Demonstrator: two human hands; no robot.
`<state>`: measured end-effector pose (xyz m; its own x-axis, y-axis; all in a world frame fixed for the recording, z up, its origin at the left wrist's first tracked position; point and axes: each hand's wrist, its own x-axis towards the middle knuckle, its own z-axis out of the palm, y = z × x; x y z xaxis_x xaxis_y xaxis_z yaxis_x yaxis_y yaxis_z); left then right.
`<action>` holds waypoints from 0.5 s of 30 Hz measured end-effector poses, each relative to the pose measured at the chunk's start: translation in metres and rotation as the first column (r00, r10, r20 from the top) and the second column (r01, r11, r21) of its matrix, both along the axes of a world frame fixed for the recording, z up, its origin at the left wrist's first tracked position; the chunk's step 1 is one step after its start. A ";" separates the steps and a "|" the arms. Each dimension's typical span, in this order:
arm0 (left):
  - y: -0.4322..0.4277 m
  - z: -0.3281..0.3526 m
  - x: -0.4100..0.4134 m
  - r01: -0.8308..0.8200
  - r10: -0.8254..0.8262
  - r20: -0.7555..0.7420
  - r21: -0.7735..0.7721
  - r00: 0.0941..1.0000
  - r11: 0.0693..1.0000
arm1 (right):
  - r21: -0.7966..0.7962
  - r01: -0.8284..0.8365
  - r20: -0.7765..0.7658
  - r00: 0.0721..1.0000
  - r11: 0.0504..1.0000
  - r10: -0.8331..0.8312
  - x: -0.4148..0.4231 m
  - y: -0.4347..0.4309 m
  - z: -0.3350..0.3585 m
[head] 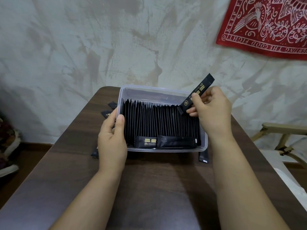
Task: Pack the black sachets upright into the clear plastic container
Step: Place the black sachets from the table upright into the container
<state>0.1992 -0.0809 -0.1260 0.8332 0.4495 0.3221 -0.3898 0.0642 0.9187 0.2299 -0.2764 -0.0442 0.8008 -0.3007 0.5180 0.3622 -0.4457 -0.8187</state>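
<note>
I judge the packing nearly done: a dense row of upright black sachets (159,120) spans the clear plastic container (149,89) from its left wall almost to the right. My right hand (212,112) holds one more coffee sachet (200,91), fingers (196,99) pinching it, tilted above the row's right end. My left hand (113,138) grips the container's left wall, thumb inside. Still left: two flat sachets (166,142) along the near wall, loose sachets (106,113) on the counter (157,180) to the left, and another sachet (203,156) by the near right corner.

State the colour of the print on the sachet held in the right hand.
Gold on the black sachet, clearest in the head view.
</note>
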 end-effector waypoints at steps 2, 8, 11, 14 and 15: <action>0.000 -0.001 0.000 0.002 -0.002 0.001 0.005 1.000 1.000 | -0.020 0.014 0.016 1.000 1.000 -0.013 -0.001 0.001 0.000; 0.001 -0.001 0.001 -0.005 0.005 0.003 0.015 1.000 1.000 | -0.048 0.057 0.062 0.997 0.997 -0.054 -0.002 0.000 0.001; 0.001 -0.001 0.000 0.005 -0.005 0.009 0.016 1.000 1.000 | -0.091 0.058 0.041 0.998 0.994 -0.055 -0.001 0.000 -0.003; 0.001 -0.001 0.000 0.004 -0.004 0.007 0.014 1.000 1.000 | -0.132 0.058 0.026 0.998 0.989 -0.055 -0.001 0.001 -0.005; 0.001 -0.001 0.000 0.003 -0.003 0.008 0.014 1.000 1.000 | -0.150 0.058 0.019 0.998 0.987 -0.056 -0.001 0.001 -0.005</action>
<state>0.1996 -0.0803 -0.1268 0.8320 0.4424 0.3348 -0.3968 0.0527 0.9164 0.2288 -0.2758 -0.0495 0.7764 -0.2638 0.5724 0.3442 -0.5833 -0.7357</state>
